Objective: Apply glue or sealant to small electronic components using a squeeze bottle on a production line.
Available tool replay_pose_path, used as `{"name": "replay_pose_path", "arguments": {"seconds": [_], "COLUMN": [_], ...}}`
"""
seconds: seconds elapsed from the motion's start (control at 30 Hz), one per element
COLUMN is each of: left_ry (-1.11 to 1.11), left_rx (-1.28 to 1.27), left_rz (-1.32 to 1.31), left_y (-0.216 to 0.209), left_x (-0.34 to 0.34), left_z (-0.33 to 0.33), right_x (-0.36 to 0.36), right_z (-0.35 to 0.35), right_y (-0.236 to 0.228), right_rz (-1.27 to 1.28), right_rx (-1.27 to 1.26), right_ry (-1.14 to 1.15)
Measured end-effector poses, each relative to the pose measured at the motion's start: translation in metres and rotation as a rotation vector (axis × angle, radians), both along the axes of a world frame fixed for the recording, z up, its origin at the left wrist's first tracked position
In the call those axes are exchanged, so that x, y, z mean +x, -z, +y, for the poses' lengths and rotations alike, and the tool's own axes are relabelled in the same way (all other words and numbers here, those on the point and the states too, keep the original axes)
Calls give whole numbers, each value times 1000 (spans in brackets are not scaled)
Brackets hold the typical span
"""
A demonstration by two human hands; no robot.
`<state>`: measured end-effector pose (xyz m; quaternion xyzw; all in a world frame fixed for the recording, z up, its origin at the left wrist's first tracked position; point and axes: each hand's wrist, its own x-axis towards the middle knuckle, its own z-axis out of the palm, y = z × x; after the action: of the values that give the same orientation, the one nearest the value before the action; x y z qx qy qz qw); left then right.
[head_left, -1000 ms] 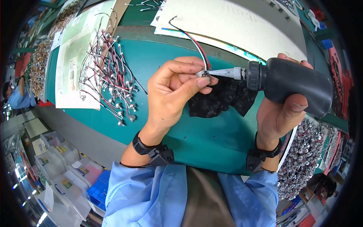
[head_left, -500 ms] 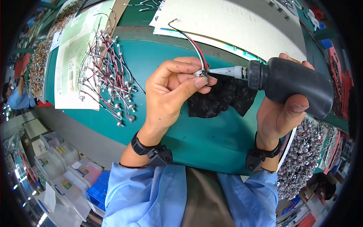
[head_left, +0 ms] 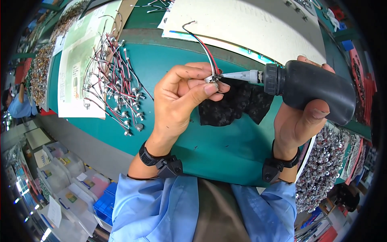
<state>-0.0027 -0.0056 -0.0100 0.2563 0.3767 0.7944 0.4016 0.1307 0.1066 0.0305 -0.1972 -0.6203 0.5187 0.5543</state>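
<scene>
My left hand point(head_left: 181, 92) pinches a small metal potentiometer-like part point(head_left: 211, 79) between thumb and fingers. Red, white and black wires point(head_left: 204, 46) rise from it to a small end connector. My right hand point(head_left: 300, 117) is wrapped round a black squeeze bottle point(head_left: 318, 90), held on its side. Its tapered grey nozzle point(head_left: 240, 76) points left, with the tip at the wired part where the wires join. Beneath the nozzle a black stained cloth point(head_left: 234, 103) lies on the green work surface point(head_left: 209, 149).
Left of my hand lies a tangled pile of similar wired parts point(head_left: 117, 86), partly on a printed sheet point(head_left: 76, 80). A large cream board point(head_left: 242, 24) lies at the back. Many metal parts point(head_left: 322, 169) are massed at right. Plastic bins point(head_left: 72, 189) stand lower left; a person point(head_left: 20, 101) is far left.
My left hand has shifted very slightly left and the wired part has turned a little. The bottle stays almost still, its tip still at the part.
</scene>
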Motion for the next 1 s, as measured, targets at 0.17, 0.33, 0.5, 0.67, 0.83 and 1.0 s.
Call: {"name": "replay_pose_path", "arguments": {"seconds": [0.17, 0.33, 0.5, 0.67, 0.83, 1.0], "left_ry": [-1, 8, 35, 52, -7, -76], "left_rx": [-5, -4, -38, -36, 8, -2], "left_rz": [3, -1, 9, -35, 13, 109], "left_y": [-1, 0, -2, -3, 0, 1], "left_x": [0, -1, -1, -3, -4, -3], "left_z": [0, 0, -1, -1, -1, -1], "right_x": [0, 0, -5, 4, 27, 31], "right_z": [0, 1, 5, 28, 53, 51], "right_y": [1, 1, 0, 3, -6, -13], "right_rz": [-5, -21, 0, -5, 43, 113], "right_rx": [5, 7, 45, -39, -175, -167], "right_ry": [-5, 3, 49, 127, 77, 39]}}
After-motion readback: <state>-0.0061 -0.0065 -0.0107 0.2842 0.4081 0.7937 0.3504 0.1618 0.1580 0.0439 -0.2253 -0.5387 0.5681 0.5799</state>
